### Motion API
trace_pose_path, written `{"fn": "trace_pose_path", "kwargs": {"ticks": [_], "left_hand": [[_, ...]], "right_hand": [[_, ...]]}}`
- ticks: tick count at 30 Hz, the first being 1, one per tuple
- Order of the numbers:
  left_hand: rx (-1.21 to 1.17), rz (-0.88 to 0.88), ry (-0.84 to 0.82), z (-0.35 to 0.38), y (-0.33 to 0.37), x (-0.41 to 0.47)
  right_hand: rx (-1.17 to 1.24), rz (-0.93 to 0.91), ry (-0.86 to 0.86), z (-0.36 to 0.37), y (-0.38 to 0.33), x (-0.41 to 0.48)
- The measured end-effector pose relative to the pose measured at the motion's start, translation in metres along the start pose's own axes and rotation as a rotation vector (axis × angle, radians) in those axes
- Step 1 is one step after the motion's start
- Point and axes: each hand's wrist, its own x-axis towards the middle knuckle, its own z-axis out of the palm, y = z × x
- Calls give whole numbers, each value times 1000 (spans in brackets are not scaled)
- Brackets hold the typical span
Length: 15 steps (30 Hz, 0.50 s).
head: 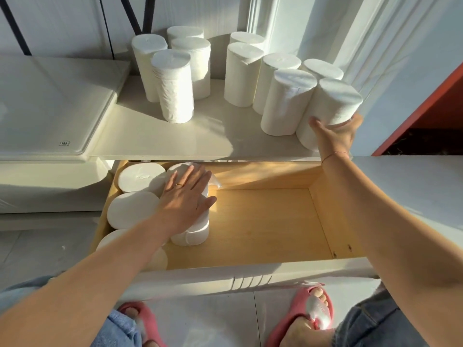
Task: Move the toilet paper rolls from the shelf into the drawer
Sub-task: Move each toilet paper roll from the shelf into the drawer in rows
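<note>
Right hand (334,135) is wrapped round the lower part of the nearest toilet paper roll (330,108) at the front right of the shelf (175,139); thumb and fingers are closed on its sides and the roll is tilted. Nine more rolls are stood upright on the shelf, left of and beyond that hand, in two clusters.

Left hand (186,200) is laid flat, fingers spread, nothing gripped, on top of rolls stood in the left part of the open drawer (275,221). More rolls are packed left of that hand; bare wooden floor is seen to its right.
</note>
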Motion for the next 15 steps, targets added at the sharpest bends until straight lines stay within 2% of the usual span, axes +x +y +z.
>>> {"fn": "trace_pose_path", "kwargs": {"ticks": [3,5,8,12,15], "left_hand": [[9,29,-8,1,-2,-1],[79,14,-14,3,-2,0],[92,-11,-15,3,-2,3],[83,-5,-60,2,-4,3],[87,5,-114,-2,-7,6]], "right_hand": [[-63,-26,-39,-9,-2,-16],[-58,-67,-136,-21,0,-35],[5,-132,-440,-41,0,-63],[19,-49,-964,-42,3,-94],[-40,77,-1153,-22,27,-115]]}}
